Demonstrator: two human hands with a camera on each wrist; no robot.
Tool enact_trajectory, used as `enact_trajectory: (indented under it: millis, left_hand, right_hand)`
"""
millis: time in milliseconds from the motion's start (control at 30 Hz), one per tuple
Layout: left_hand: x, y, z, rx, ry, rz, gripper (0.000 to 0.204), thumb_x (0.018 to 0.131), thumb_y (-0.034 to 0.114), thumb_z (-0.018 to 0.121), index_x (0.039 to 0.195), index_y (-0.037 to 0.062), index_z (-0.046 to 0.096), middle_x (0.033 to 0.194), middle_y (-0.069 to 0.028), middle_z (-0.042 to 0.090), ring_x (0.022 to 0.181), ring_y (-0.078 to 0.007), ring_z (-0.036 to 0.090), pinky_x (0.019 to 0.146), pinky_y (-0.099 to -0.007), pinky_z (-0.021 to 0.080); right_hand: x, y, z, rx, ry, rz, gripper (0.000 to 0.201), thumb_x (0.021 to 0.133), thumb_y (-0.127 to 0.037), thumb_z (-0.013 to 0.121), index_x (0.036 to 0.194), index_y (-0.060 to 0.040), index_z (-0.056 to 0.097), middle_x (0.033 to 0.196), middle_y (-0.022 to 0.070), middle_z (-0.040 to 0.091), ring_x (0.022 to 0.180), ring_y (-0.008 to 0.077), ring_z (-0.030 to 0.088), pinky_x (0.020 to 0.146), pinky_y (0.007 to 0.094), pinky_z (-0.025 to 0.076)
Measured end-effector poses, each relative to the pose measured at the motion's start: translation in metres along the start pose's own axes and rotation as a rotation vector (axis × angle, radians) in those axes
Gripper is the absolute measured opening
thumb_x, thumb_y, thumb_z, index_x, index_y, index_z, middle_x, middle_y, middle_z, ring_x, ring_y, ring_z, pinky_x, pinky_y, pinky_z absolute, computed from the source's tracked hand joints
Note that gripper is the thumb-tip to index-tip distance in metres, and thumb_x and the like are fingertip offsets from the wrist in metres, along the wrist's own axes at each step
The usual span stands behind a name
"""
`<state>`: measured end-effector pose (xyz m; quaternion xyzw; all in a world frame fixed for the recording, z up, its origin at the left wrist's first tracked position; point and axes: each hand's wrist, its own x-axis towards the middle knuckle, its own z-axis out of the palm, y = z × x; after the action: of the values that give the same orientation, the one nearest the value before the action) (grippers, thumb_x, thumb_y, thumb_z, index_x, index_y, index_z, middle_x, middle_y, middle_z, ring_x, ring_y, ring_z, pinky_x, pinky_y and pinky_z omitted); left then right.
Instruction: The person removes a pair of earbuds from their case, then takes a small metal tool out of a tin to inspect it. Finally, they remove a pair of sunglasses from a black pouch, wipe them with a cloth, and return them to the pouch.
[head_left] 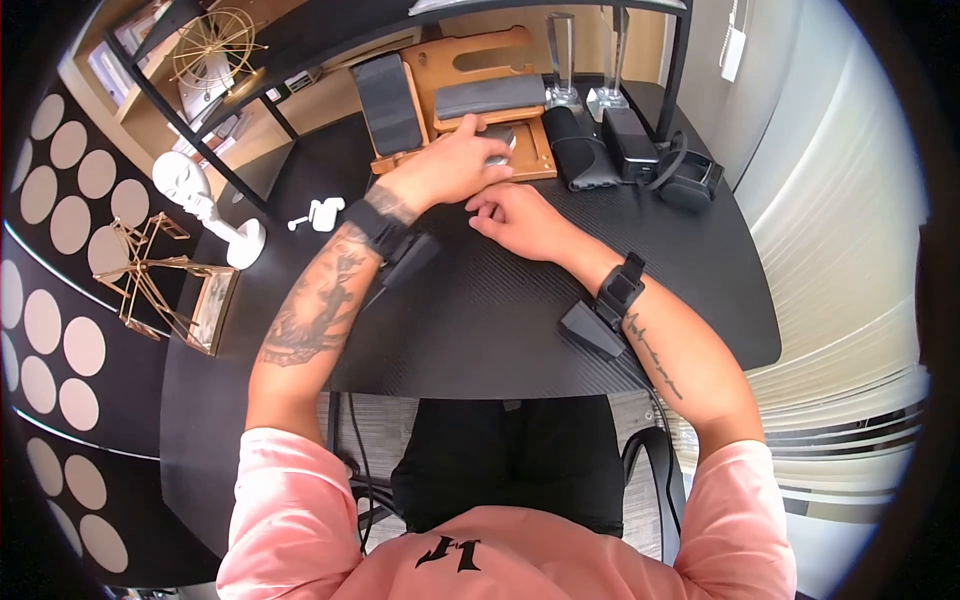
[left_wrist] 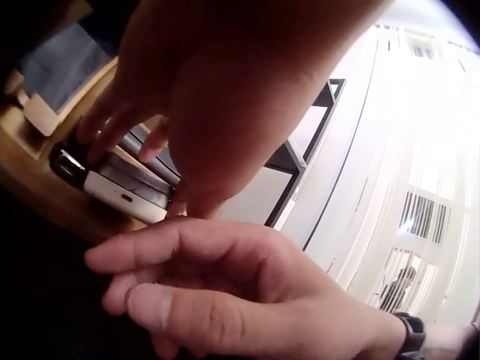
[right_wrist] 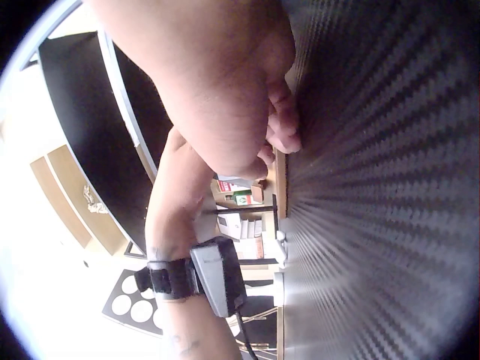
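Black desk (head_left: 450,330): one was seen.
Wooden stand (head_left: 425,70): one was placed on the far side.
Glass columns (head_left: 562,50): two were counted, right of the stand.
Left hand (head_left: 455,168): fingers were spread over the device; if it was pinched, cannot be told.
Right hand (head_left: 530,222): fingers were loosely bent, near the left hand.
Pale-edged device (left_wrist: 120,196): one was seen at the stand; it was judged light, stiff, slightly slippery, best held by opposite sides.
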<state>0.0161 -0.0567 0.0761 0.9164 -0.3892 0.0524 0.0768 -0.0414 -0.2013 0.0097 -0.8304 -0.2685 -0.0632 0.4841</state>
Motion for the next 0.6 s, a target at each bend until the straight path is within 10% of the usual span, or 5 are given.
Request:
enact_trajectory:
  millis: [367,500,600]
  left_hand:
    - [-0.012,-0.005,0.005,-0.085,0.212,0.046,0.030,0.084,0.021,0.063,0.097,0.0027,0.043,0.110,-0.0213,0.053,0.095,-0.0388,0.057,0.076,-0.0434,0.045]
    - [0.001,-0.014,0.019,-0.129,0.112,-0.069,0.035,0.080,0.022,0.068,0.097,0.0034,0.043,0.094,-0.0223,0.058,0.091,-0.0404,0.058,0.074,-0.0412,0.046]
    - [-0.006,-0.016,0.017,-0.149,0.086,-0.139,0.036,0.080,0.023,0.069,0.097,0.0039,0.044,0.091,-0.0184,0.060,0.089,-0.0340,0.061,0.073,-0.0397,0.047]
  right_hand:
    - [-0.001,-0.005,-0.001,-0.038,-0.035,0.019,0.021,0.081,-0.017,0.066,0.072,0.0011,0.063,0.066,0.0169,0.061,0.065,0.0306,0.062,0.063,0.0387,0.047]
    - [0.003,0.014,0.005,0.123,0.016,0.017,0.017,0.087,-0.017,0.064,0.083,-0.0006,0.063,0.071,0.0003,0.062,0.059,0.0080,0.055,0.054,0.0249,0.045]
    - [0.006,0.019,0.005,0.287,0.020,0.144,0.018,0.085,-0.017,0.064,0.084,0.0003,0.066,0.072,0.0063,0.065,0.059,0.0137,0.060,0.058,0.0282,0.048]
